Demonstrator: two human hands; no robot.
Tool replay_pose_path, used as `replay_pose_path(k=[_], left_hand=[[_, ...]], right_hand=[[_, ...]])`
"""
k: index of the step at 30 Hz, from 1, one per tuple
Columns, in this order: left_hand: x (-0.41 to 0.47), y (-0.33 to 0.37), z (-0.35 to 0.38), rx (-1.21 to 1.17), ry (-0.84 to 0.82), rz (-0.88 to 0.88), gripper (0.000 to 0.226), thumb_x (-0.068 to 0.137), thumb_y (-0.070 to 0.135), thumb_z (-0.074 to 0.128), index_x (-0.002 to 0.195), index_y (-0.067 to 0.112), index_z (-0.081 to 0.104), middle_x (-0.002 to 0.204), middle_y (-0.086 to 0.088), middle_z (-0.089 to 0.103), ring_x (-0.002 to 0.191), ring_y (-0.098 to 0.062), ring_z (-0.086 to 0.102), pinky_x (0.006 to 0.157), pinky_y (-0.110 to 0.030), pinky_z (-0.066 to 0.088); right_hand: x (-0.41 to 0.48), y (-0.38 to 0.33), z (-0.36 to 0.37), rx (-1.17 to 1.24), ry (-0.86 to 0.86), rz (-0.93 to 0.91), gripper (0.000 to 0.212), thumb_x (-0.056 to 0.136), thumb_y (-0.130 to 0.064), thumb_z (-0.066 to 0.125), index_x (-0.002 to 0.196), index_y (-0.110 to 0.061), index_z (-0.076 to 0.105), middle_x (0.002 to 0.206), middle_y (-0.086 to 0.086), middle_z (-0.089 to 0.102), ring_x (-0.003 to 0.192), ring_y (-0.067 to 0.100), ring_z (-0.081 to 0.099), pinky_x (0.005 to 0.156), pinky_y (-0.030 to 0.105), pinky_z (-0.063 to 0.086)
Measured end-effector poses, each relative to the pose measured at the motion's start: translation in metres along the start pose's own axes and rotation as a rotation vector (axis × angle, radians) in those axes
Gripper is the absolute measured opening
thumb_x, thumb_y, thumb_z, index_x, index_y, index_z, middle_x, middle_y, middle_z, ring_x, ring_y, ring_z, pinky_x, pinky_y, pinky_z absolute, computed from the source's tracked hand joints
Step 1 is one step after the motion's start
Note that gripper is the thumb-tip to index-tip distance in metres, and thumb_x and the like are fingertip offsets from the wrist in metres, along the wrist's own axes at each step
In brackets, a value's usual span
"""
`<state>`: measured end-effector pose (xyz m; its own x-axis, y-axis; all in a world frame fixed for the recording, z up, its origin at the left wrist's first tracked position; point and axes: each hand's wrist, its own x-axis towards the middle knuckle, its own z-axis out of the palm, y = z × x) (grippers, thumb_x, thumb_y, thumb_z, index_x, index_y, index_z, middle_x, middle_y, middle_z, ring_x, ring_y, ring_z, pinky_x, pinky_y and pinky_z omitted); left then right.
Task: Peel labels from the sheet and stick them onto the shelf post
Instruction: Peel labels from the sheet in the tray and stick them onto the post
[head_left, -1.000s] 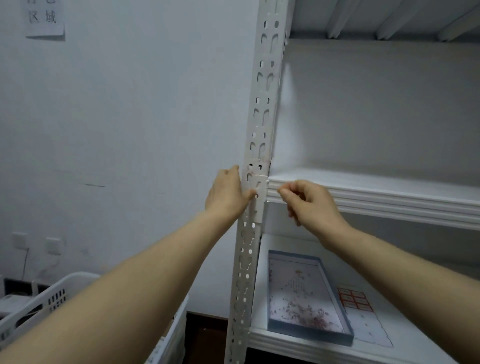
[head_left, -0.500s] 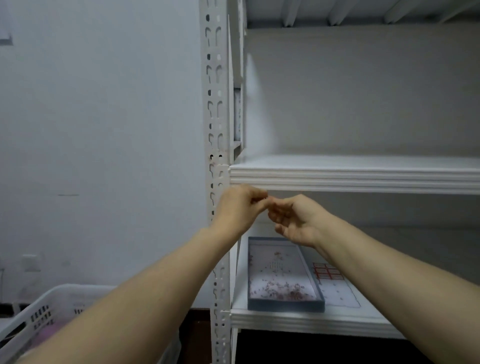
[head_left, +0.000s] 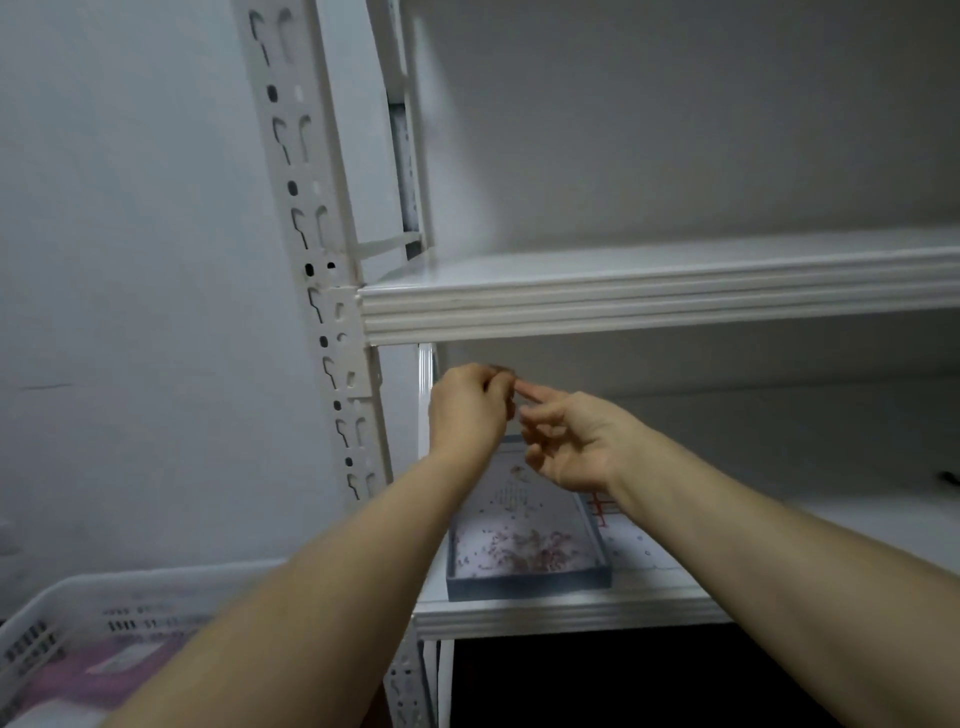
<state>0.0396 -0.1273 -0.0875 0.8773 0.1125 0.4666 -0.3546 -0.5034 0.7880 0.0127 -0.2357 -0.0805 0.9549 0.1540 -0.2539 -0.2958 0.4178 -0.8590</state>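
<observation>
hands: we are seeing two; left hand (head_left: 470, 410) curling its fingers shut, right hand (head_left: 569, 447) loosely spread, its fingertip touching the left, too blurred to see any label
post (head_left: 332, 322): one, standing left of both hands
sheet (head_left: 631, 540): one, lying on the lower shelf (head_left: 566, 613) beside one tray (head_left: 524, 582)
basket (head_left: 78, 613): one, sitting lower left

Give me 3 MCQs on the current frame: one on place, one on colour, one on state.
1. Where does the shallow tray sit?
A. top shelf
B. lower shelf
C. in the basket

2. What colour is the shelf post?
A. white
B. black
C. red

3. How do the hands stand relative to the post?
A. both pressed on it
B. one gripping it
C. both off it, fingertips meeting

Answers:
1 B, it rests on the lower shelf near its front edge.
2 A, the slotted post is white.
3 C, the left hand and right hand meet in front of the shelf, right of the post.
</observation>
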Motion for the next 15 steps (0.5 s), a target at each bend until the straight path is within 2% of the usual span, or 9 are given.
replay_pose_path(k=[2,5,7,9,13,15], left_hand=[[0.008,-0.001,0.013,-0.093,0.027,-0.132,0.023,0.09,0.017,0.057,0.075,0.009,0.072,0.072,-0.013,0.071,0.074,-0.032,0.069,0.077,-0.046,0.056],[0.018,-0.006,0.027,-0.13,0.037,-0.275,0.032,0.09,0.021,0.058,0.061,0.012,0.065,0.062,-0.012,0.067,0.068,-0.032,0.069,0.073,-0.047,0.058],[0.021,-0.009,0.033,-0.124,0.025,-0.308,0.031,0.091,0.02,0.059,0.062,0.01,0.063,0.056,-0.007,0.063,0.064,-0.029,0.069,0.073,-0.047,0.058],[0.023,-0.012,0.038,-0.164,0.012,-0.337,0.03,0.09,0.017,0.061,0.061,0.009,0.062,0.053,-0.005,0.061,0.058,-0.027,0.067,0.073,-0.048,0.058],[0.023,-0.019,0.042,-0.181,0.001,-0.371,0.027,0.081,0.02,0.072,0.057,0.009,0.064,0.052,-0.005,0.062,0.056,-0.025,0.066,0.076,-0.045,0.059],[0.021,-0.022,0.045,-0.097,-0.027,-0.336,0.03,0.084,0.024,0.069,0.061,0.007,0.062,0.058,-0.008,0.064,0.061,-0.028,0.068,0.075,-0.042,0.059]], right_hand=[[0.006,0.002,-0.006,-0.069,-0.022,-0.043,0.042,0.091,0.007,0.045,0.105,-0.027,0.065,0.072,0.0,0.055,0.057,0.007,0.042,0.052,0.02,0.029],[0.014,0.002,-0.017,-0.272,0.001,-0.137,0.05,0.086,0.01,0.048,0.115,-0.027,0.065,0.083,0.001,0.06,0.046,0.003,0.045,0.051,0.023,0.028],[0.017,0.0,-0.024,-0.411,0.053,-0.183,0.049,0.084,0.008,0.052,0.115,-0.027,0.067,0.089,0.001,0.062,0.058,0.004,0.05,0.05,0.022,0.032],[0.022,-0.001,-0.032,-0.462,0.074,-0.19,0.048,0.084,0.008,0.054,0.116,-0.026,0.067,0.087,-0.002,0.059,0.069,0.008,0.049,0.051,0.021,0.035],[0.038,0.001,-0.044,-0.416,0.11,-0.158,0.037,0.084,0.007,0.054,0.107,-0.017,0.07,0.075,-0.002,0.059,0.063,0.008,0.05,0.051,0.02,0.034],[0.045,0.003,-0.051,-0.426,0.146,-0.136,0.029,0.084,0.006,0.056,0.102,-0.011,0.071,0.077,0.001,0.061,0.065,0.01,0.052,0.052,0.021,0.035]])
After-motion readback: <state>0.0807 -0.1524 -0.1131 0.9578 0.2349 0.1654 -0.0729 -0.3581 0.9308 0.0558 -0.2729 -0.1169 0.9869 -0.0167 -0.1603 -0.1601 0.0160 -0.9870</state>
